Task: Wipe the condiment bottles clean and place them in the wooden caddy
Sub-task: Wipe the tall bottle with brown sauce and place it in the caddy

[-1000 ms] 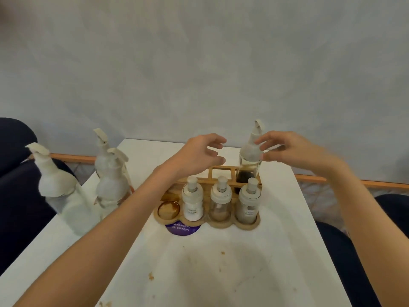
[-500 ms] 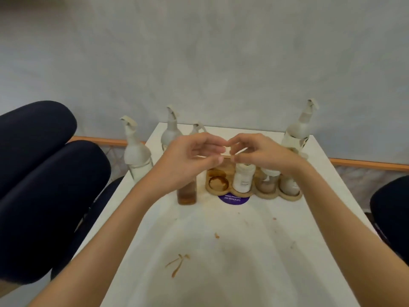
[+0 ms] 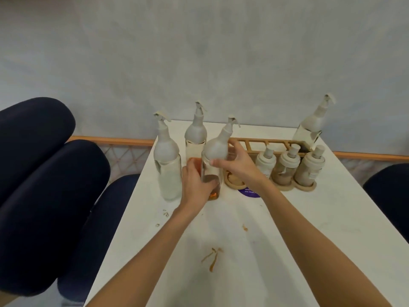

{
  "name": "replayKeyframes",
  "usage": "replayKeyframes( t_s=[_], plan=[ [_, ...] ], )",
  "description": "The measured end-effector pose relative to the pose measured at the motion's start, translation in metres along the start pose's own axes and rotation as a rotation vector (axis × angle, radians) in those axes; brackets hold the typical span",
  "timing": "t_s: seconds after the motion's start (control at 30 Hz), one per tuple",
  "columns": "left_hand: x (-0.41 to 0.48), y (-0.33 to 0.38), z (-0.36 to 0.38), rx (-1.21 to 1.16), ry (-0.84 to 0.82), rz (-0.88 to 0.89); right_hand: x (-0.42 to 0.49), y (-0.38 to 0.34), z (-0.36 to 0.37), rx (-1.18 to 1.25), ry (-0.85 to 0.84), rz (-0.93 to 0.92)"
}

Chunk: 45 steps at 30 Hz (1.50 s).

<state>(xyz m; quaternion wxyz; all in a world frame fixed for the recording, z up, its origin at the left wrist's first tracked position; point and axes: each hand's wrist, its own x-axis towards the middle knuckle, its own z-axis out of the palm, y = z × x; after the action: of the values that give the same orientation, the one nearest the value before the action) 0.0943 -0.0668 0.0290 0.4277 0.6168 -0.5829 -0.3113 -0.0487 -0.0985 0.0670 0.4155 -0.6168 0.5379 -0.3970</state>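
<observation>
Hands meet on one bottle at the centre of the frame: your left hand (image 3: pixel 195 185) wraps around the lower glass body of the amber bottle (image 3: pixel 213 165), fingers closed on it, while your right hand (image 3: pixel 238 166) grips the same bottle higher up, thumb across the front where the white top meets the glass. That bottle stands upright on the white table (image 3: pixel 309 229), with a little amber liquid at its base; whether it is lifted clear of the surface you cannot tell.

Just left of it stands a tall clear bottle (image 3: pixel 167 165) with a white pour spout, and behind, towards the upper centre, a second spouted bottle (image 3: pixel 195 134). Both stand outside the wooden caddy (image 3: pixel 263 144), which sits right of centre against the far edge of the table. Its front row holds three short jars (image 3: pixel 288 168) with white caps and one vacant round slot at its left end, partly hidden by your right hand. A fourth tall bottle (image 3: pixel 313 127) stands in the back right corner of the caddy.

A purple round sticker (image 3: pixel 249 192) shows on the table under your right wrist. Brown smears (image 3: pixel 213 258) mark the tabletop in the lower centre. Dark blue chairs (image 3: pixel 44 185) fill the left side of the frame.
</observation>
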Motion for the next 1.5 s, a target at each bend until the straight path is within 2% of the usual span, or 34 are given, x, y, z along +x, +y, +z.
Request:
replayKeyframes(
  t_s=[0.27, 0.7, 0.9, 1.07, 1.2, 1.37, 1.5],
  plan=[
    [0.024, -0.001, 0.010, -0.108, -0.074, 0.045, 0.003, -0.017, 0.013, -0.076, 0.050, -0.049],
    [-0.017, -0.011, -0.011, -0.167, -0.260, 0.071, -0.035, -0.024, -0.013, -0.127, -0.102, -0.022],
    [-0.028, -0.016, -0.008, -0.276, -0.407, 0.048, -0.044, -0.034, -0.019, -0.205, -0.185, -0.032],
    [-0.028, -0.023, -0.007, -0.339, -0.408, 0.037, -0.047, -0.038, -0.019, -0.326, -0.249, -0.096],
    [-0.029, -0.025, -0.006, -0.358, -0.409, 0.039, -0.048, -0.037, -0.023, -0.298, -0.281, -0.114],
    [-0.029, -0.025, -0.005, -0.349, -0.418, 0.034, -0.043, -0.029, -0.026, -0.281, -0.264, -0.118],
    [-0.031, -0.025, -0.005, -0.349, -0.420, 0.032, -0.049, -0.029, -0.012, -0.428, -0.215, -0.147]
  ],
)
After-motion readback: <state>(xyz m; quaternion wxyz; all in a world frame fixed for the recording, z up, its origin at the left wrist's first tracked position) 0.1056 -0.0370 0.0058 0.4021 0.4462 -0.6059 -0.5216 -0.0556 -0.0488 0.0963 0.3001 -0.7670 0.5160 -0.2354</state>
